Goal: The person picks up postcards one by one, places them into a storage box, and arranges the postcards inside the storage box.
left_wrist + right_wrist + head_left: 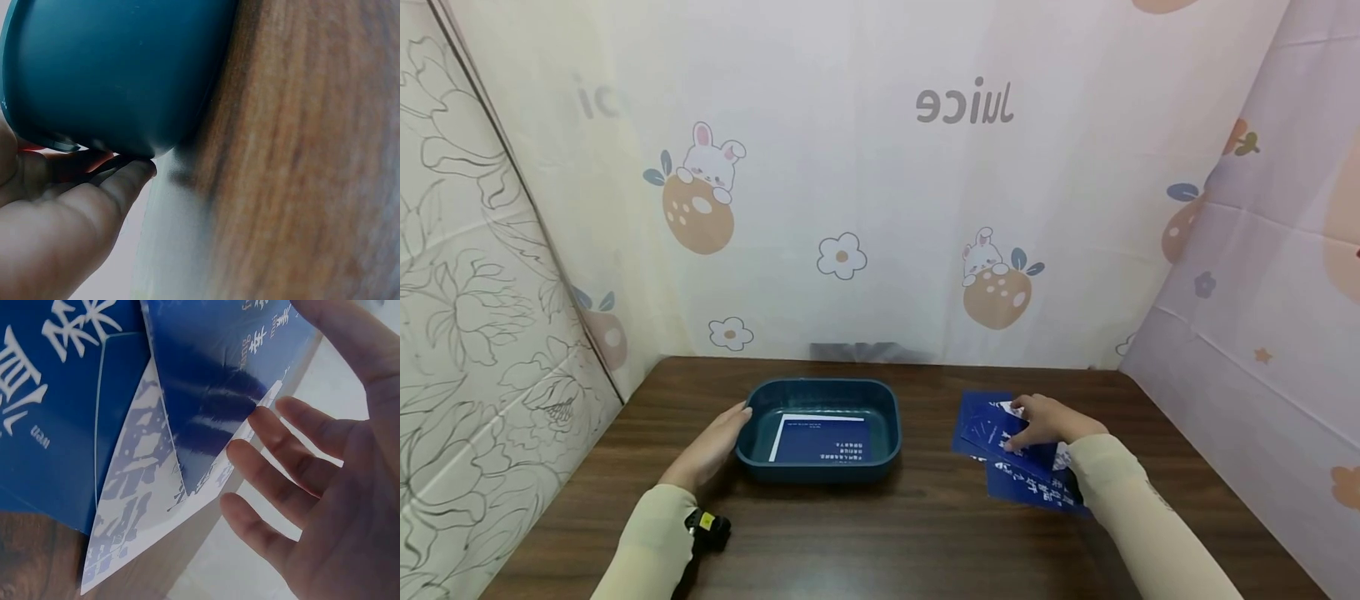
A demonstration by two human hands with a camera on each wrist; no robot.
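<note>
A teal plastic basin (817, 474) sits on the table, with a blue-and-white printed card (823, 439) lying inside. My left hand (711, 446) rests against the basin's left end, its fingertips at the rim; in the left wrist view the fingers (128, 181) touch the outer wall. On the right, my right hand (1051, 421) is over several overlapping blue cards (977, 408) with white characters. The right wrist view shows its fingers (256, 528) spread apart, some fingertips at the edge of the top card (200, 394). A white patterned card (134, 481) lies beneath that one.
The dark wooden table (850, 542) ends against a printed curtain (880, 183) at the back. Another curtain (1285, 250) hangs on the right, and a floral panel (490, 292) stands on the left. A black wrist device (711, 531) is on the left wrist.
</note>
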